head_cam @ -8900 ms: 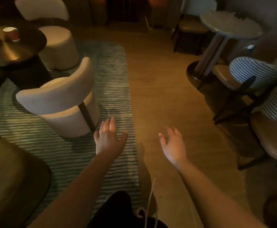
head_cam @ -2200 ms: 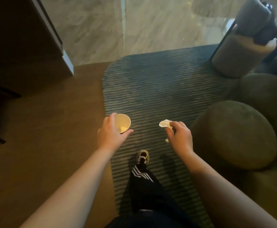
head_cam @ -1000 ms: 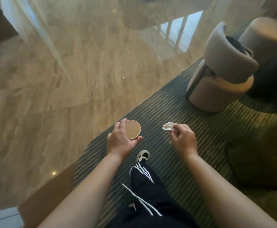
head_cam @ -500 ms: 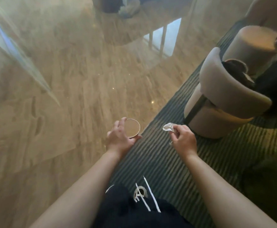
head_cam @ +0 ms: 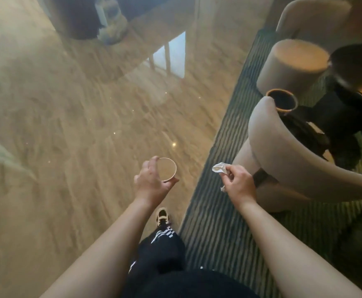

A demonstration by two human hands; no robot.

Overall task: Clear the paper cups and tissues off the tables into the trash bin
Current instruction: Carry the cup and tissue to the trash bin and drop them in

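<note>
Polished floor: glossy stone-look surface filling the left half; the person walks along its edge, one sneaker stepping forward on it.
Left hand: fingers and thumb curl round the side wall of the paper cup, wrapped from the left and below, which keeps the cup level while it is carried.
Paper cup: held upright with its mouth facing up, above the floor and well clear of any table; I judge that the upright hold stops any dregs from spilling, though whether it holds liquid cannot be told.
Right hand: fingertips pinch the tissue, the other fingers curled in; a light pinch is enough for so soft a thing.
Tissue: crumpled white, sticking out above the fingers, with a small end showing below the hand; it hangs over the striped rug.
Curved chair: pale, just right of the hand, standing on the rug.
Trash bin: probably the dark open-topped round thing behind the chair back, though this is a guess; if so, both items are near but not yet over it.
Stage: carrying; nothing dropped yet.
</note>
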